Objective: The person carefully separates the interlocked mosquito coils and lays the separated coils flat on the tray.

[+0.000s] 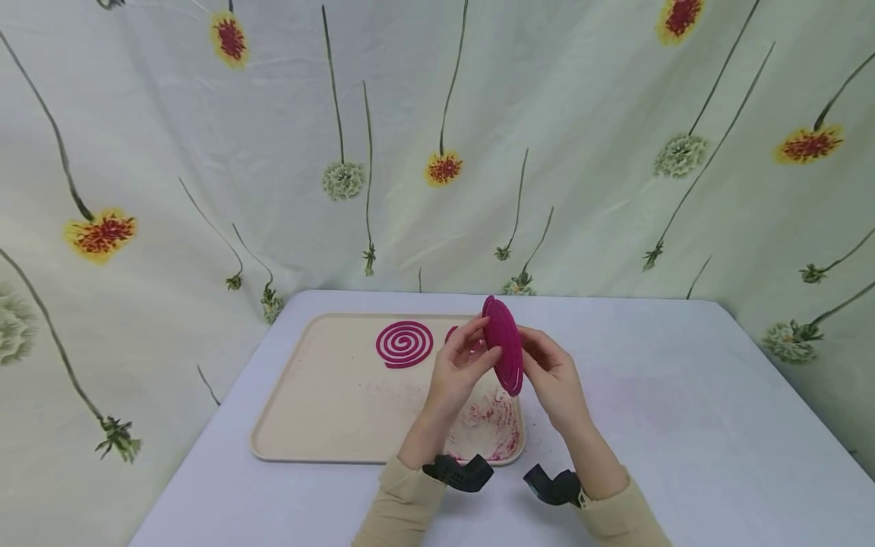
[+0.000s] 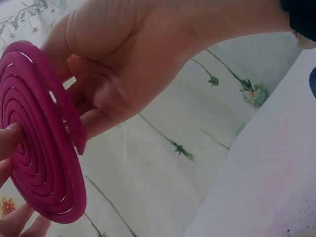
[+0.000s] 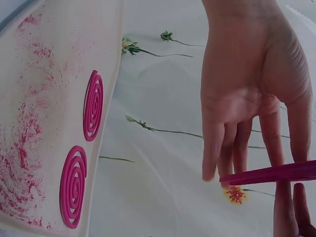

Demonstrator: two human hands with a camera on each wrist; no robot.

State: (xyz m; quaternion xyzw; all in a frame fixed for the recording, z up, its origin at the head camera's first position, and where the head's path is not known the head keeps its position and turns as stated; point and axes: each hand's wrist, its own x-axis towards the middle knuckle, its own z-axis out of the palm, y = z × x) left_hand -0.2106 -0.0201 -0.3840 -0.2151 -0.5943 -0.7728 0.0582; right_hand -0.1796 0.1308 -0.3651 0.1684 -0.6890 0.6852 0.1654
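Flowered backdrop [image 1: 588,114] behind a white surface [image 1: 642,395]
Left hand [image 1: 456,371] and right hand [image 1: 554,374] pinch a magenta coil [image 1: 503,348], likely for separating; the next move needs gentle, even force.

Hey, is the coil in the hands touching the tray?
Apart: the right wrist view shows cloth between the held coil and the tray.
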